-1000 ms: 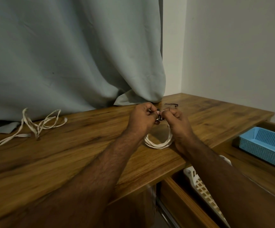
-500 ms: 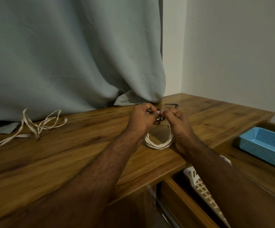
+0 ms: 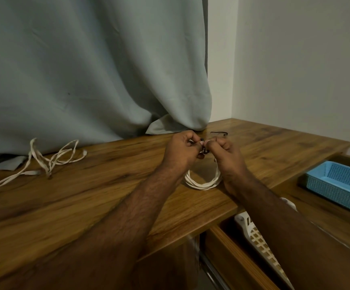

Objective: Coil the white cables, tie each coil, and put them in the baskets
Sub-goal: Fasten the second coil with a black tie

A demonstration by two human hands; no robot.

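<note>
Wooden desk point(image 3: 90, 197) is backed by a grey curtain point(image 3: 86, 70). At its right-centre, 1 white coil point(image 3: 203, 184) hangs directly below both fists; the left hand point(image 3: 181, 150) and right hand point(image 3: 224, 152) are pinched on a dark tie point(image 3: 205, 150) at the coil's far top. 1 loose cable point(image 3: 50, 162) lies far left.
</note>
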